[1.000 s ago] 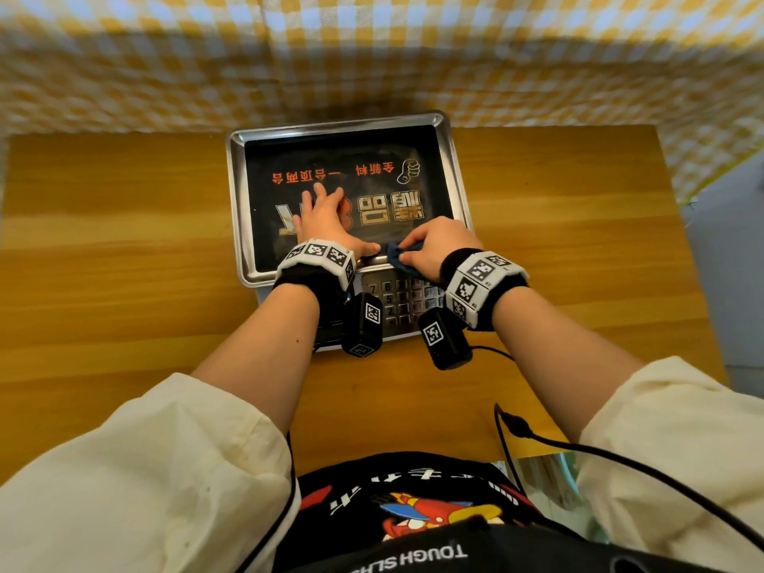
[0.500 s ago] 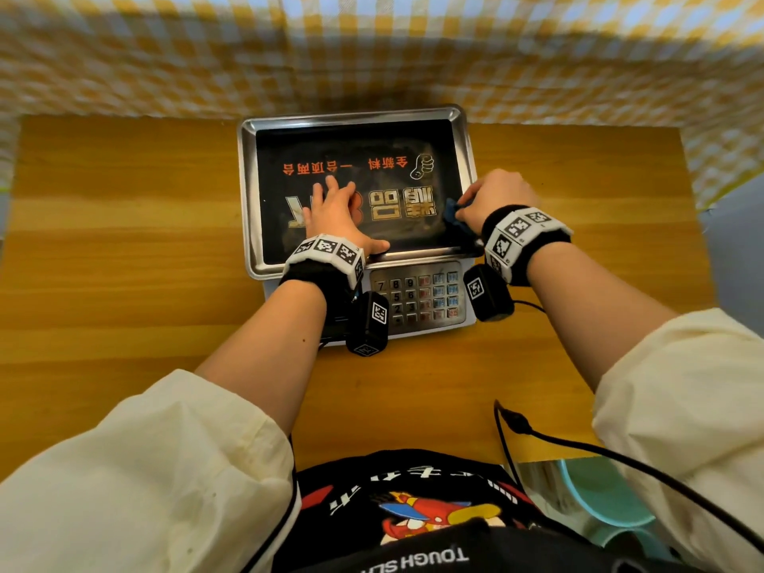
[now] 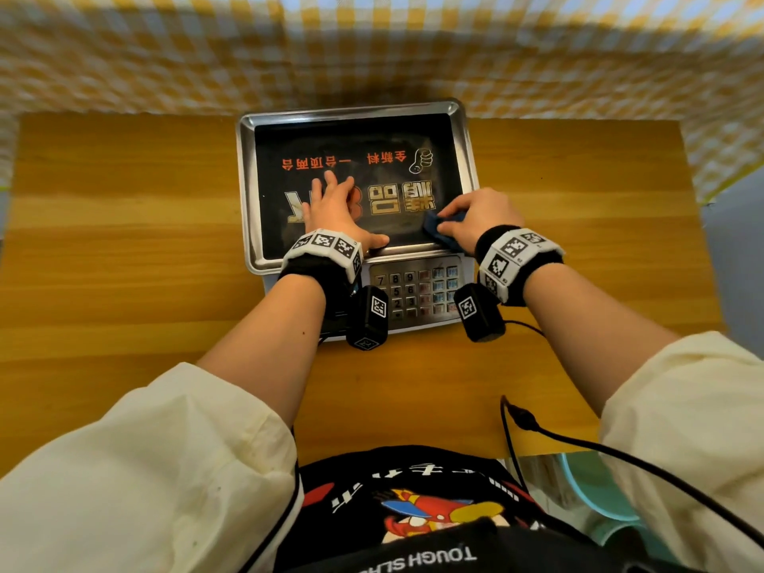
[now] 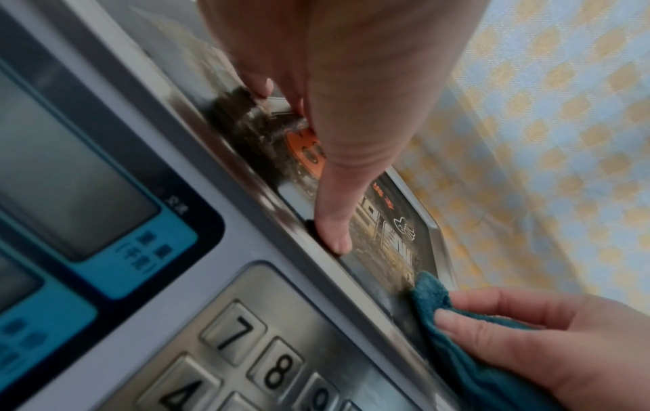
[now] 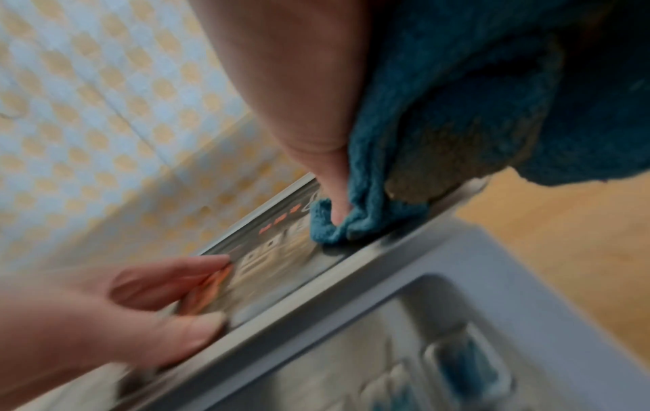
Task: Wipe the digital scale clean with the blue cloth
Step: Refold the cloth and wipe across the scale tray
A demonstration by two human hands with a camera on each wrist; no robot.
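The digital scale point(image 3: 463, 130) stands on the wooden table, its steel pan covered by a black printed sheet, with a keypad point(image 3: 413, 291) at the near edge. My left hand point(image 3: 335, 208) lies flat on the pan, fingers straight, thumb point(image 4: 334, 222) along the pan's near rim. My right hand point(image 3: 475, 217) grips the bunched blue cloth point(image 3: 440, 231) and presses it on the pan's near right corner. The wrist views show the cloth point(image 4: 457, 333) point(image 5: 439, 111) wrapped under my right fingers against the rim.
The wooden table point(image 3: 124, 241) stretches to both sides of the scale. A yellow checked cloth point(image 3: 372, 47) hangs behind it. A black cable point(image 3: 578, 444) runs off the near right edge. The scale's display panels point(image 4: 70, 180) sit left of the keypad.
My right hand with the cloth went from the pan's near middle rim out to the right edge, then came back down to the near right corner. The left hand stayed flat on the pan.
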